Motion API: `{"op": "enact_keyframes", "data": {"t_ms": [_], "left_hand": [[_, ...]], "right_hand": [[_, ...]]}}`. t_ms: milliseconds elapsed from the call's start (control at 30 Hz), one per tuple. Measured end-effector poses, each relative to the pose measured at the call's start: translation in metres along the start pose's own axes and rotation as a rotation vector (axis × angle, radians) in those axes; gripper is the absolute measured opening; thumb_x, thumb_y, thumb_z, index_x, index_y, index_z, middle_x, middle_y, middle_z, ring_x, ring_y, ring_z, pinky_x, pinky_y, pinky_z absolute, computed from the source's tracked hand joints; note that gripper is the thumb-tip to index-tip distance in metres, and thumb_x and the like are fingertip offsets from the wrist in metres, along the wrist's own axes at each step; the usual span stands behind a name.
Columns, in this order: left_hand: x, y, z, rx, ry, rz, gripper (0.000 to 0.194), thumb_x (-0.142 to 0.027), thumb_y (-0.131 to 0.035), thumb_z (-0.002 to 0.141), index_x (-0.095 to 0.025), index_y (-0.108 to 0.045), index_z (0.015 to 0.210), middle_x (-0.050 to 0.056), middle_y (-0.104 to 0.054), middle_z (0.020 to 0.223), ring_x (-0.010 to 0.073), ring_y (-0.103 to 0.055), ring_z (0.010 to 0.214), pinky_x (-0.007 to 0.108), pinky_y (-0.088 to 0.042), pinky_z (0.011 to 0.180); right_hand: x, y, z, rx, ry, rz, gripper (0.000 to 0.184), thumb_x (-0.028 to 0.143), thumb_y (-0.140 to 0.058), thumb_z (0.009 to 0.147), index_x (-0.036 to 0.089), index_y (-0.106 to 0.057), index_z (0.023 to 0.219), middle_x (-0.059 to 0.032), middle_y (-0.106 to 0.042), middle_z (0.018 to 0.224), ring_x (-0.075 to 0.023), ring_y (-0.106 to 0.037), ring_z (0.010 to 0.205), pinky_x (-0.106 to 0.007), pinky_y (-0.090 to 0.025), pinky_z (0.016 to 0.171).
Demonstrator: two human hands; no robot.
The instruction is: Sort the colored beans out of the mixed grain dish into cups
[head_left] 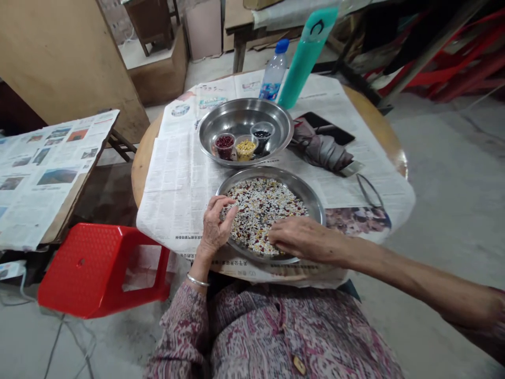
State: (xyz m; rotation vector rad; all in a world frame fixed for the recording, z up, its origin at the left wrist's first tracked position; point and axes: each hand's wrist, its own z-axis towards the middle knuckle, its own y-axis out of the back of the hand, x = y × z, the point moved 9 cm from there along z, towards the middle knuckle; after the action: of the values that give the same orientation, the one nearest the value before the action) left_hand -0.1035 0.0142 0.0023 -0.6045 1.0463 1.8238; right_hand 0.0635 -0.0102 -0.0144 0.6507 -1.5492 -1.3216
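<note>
A round steel plate (276, 176) lies near the table's front, spread with mixed white, red, dark and yellow grains (264, 210). My left hand (215, 223) curls at the plate's left side, with its fingertips among the grains. Whether those fingers pinch any grains, I cannot tell. My right hand (300, 237) lies flat across the plate's lower right, with its fingers on the grains. Behind, a wider steel bowl (246, 117) holds several small clear cups: red beans (224, 146), yellow grains (246, 149) and dark grains (262, 136).
Newspaper covers the round wooden table (145, 168). On it are a grey folded umbrella (321, 150), a black phone (327, 128), eyeglasses (369, 192), a water bottle (274, 71) and a teal flask (310, 58). A red plastic stool (98, 268) stands at the left.
</note>
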Motion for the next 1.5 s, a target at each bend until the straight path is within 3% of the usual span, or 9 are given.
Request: {"op": "enact_keyframes", "data": {"t_ms": [200,300,433,633,767,933,1133,1267,1500], "left_hand": [[0.001,0.0,0.0,-0.007,-0.022,0.005,0.008,-0.024,-0.06,0.099,-0.021,-0.066,0.102,0.005,-0.066,0.104,0.0194,-0.063,0.107,0.038,-0.052,0.099],[0.003,0.001,0.0,-0.015,-0.016,0.006,0.007,-0.023,-0.06,0.099,-0.021,-0.066,0.101,0.005,-0.065,0.104,0.0189,-0.062,0.105,0.037,-0.052,0.098],[0.003,0.001,0.0,-0.013,-0.005,0.024,0.009,-0.026,-0.059,0.1,-0.021,-0.067,0.102,0.006,-0.065,0.104,0.0194,-0.063,0.105,0.038,-0.052,0.098],[0.002,0.001,0.001,-0.002,-0.006,0.039,0.01,-0.026,-0.058,0.1,-0.021,-0.066,0.102,0.006,-0.065,0.105,0.0194,-0.063,0.105,0.038,-0.052,0.098],[0.003,0.0,0.001,-0.003,-0.004,0.041,0.01,-0.026,-0.058,0.1,-0.021,-0.066,0.102,0.006,-0.065,0.105,0.0194,-0.063,0.106,0.038,-0.052,0.099],[0.003,0.0,0.0,-0.008,-0.006,0.037,0.009,-0.025,-0.059,0.1,-0.021,-0.066,0.102,0.005,-0.065,0.105,0.0195,-0.063,0.106,0.038,-0.052,0.098],[0.004,0.0,0.0,-0.01,-0.006,0.015,0.007,-0.024,-0.061,0.099,-0.022,-0.067,0.101,0.005,-0.066,0.103,0.0195,-0.063,0.106,0.038,-0.052,0.098],[0.003,0.0,0.001,-0.017,-0.012,0.009,0.007,-0.023,-0.06,0.099,-0.021,-0.067,0.101,0.005,-0.065,0.104,0.0187,-0.063,0.104,0.036,-0.052,0.097],[0.002,0.001,0.001,-0.017,-0.007,0.047,0.008,-0.024,-0.059,0.1,-0.021,-0.066,0.101,0.005,-0.066,0.104,0.0187,-0.064,0.105,0.037,-0.052,0.097]], "right_hand": [[-0.076,0.028,0.008,-0.252,-0.33,-0.193,0.028,0.016,-0.043,0.096,0.021,-0.07,0.104,-0.0091,-0.072,0.102,-0.0218,-0.065,0.095,-0.033,-0.05,0.079],[-0.095,0.032,0.013,-0.316,-0.509,-0.232,0.031,0.027,-0.044,0.099,0.018,-0.068,0.115,-0.0133,-0.07,0.111,-0.0279,-0.064,0.106,-0.038,-0.053,0.082],[-0.07,0.019,0.027,-0.284,-0.472,-0.123,0.032,0.038,-0.052,0.099,0.019,-0.067,0.121,-0.0139,-0.067,0.112,-0.0274,-0.065,0.1,-0.038,-0.054,0.08],[0.004,-0.001,0.041,-0.213,-0.137,0.195,0.017,0.015,-0.054,0.095,0.019,-0.07,0.1,-0.0057,-0.068,0.096,-0.0157,-0.063,0.083,-0.027,-0.048,0.074],[0.027,-0.005,0.048,-0.221,-0.007,0.096,0.017,0.018,-0.055,0.096,0.019,-0.071,0.101,-0.008,-0.068,0.1,-0.0195,-0.061,0.095,-0.031,-0.05,0.08],[-0.011,0.004,0.054,-0.276,-0.142,-0.175,0.028,0.022,-0.046,0.099,0.018,-0.073,0.102,-0.0126,-0.068,0.105,-0.025,-0.058,0.099,-0.039,-0.053,0.084],[-0.075,0.026,0.007,-0.342,-0.459,-0.316,0.032,0.025,-0.042,0.098,0.021,-0.074,0.099,-0.0126,-0.069,0.1,-0.027,-0.06,0.098,-0.039,-0.053,0.078],[-0.062,0.016,-0.012,-0.325,-0.474,-0.184,0.031,0.034,-0.044,0.101,0.022,-0.072,0.107,-0.0117,-0.069,0.103,-0.0259,-0.065,0.095,-0.039,-0.055,0.079],[-0.029,-0.003,0.027,-0.381,-0.291,0.243,0.032,0.015,-0.051,0.092,0.022,-0.071,0.115,-0.0086,-0.072,0.104,-0.0217,-0.069,0.095,-0.037,-0.056,0.086]]}}
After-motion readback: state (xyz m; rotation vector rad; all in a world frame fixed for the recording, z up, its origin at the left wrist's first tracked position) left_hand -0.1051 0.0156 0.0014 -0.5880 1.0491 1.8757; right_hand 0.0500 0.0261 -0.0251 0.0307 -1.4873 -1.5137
